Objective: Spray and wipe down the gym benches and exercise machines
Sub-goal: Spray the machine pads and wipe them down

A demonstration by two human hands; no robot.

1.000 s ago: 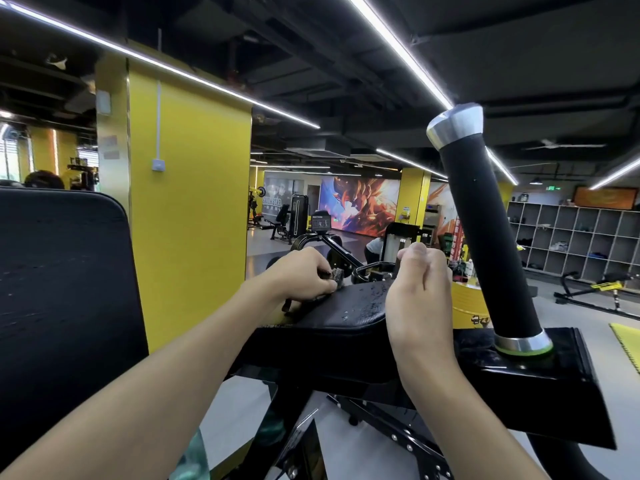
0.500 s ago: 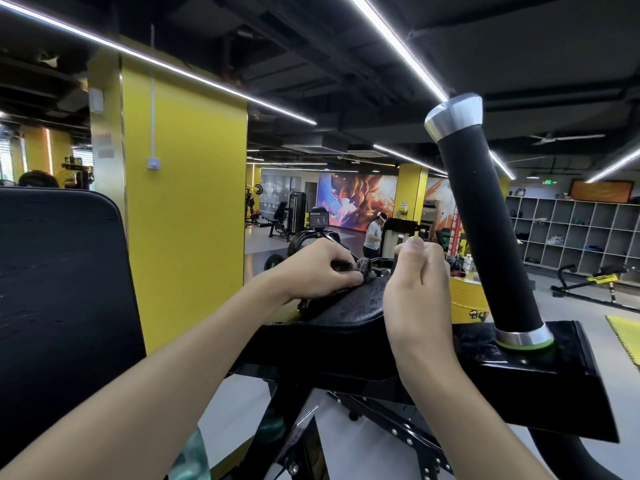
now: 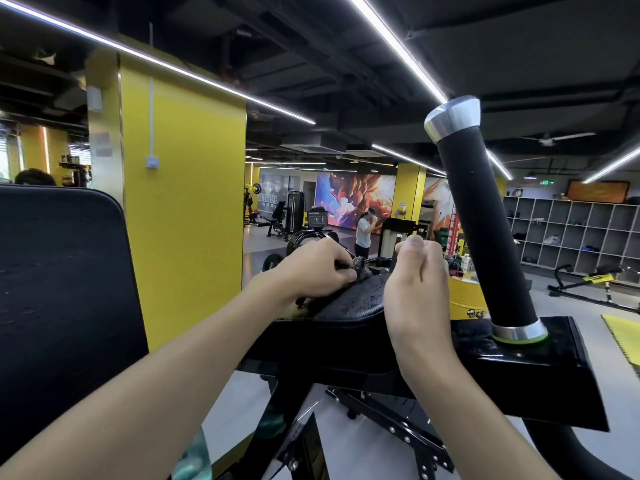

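Fingers of left hand pinch dark cloth on pad; right hand curled, contents hidden.

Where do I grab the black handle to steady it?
Wrap the right hand round the black middle of the handle, coming from its left: a round post leaning left, metal cap and collar at the ends. The left hand holds the cloth.

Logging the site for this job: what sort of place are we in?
Most likely a commercial gym: weight machines across the floor, a padded rest with a black handle in front, and open cubby shelves on the right.
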